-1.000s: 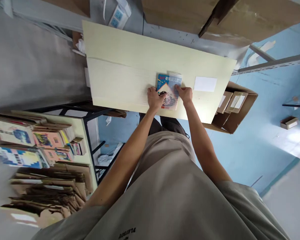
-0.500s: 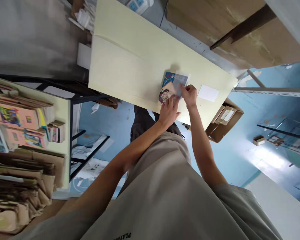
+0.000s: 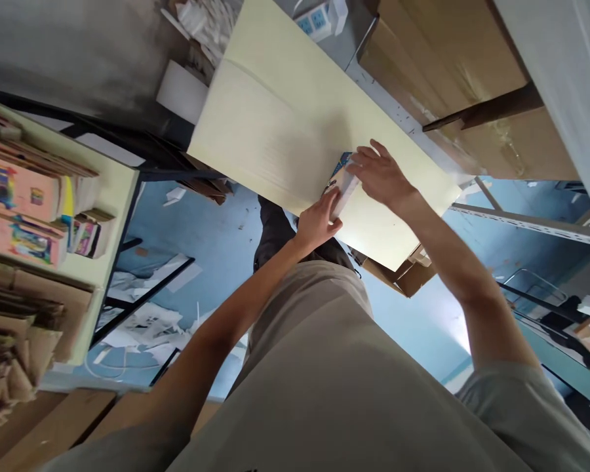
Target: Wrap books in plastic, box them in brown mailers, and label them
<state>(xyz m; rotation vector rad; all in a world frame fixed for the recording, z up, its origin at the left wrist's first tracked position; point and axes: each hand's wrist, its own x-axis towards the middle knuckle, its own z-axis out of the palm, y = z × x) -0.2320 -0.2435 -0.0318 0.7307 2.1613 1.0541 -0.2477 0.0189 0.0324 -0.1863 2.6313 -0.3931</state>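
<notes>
A small blue book (image 3: 343, 172) lies near the front edge of the pale yellow table (image 3: 275, 124). My left hand (image 3: 318, 218) pinches its near edge with curled fingers. My right hand (image 3: 381, 174) lies over the book's far side, fingers stretched out and pressing on it. Most of the cover is hidden under my hands. A white sheet seems to lie against the book beneath my right hand.
A shelf with stacked books (image 3: 24, 203) and cardboard (image 3: 14, 328) stands at the left. Large cardboard boxes (image 3: 452, 72) sit behind the table, a power strip (image 3: 317, 18) at its far end. An open box (image 3: 408, 275) and paper scraps (image 3: 142, 314) lie on the blue floor.
The view has swung left and tilted. My right hand has moved from pinching the sheet on the book to lying flat over it. My left hand has slid to the book's near edge.
</notes>
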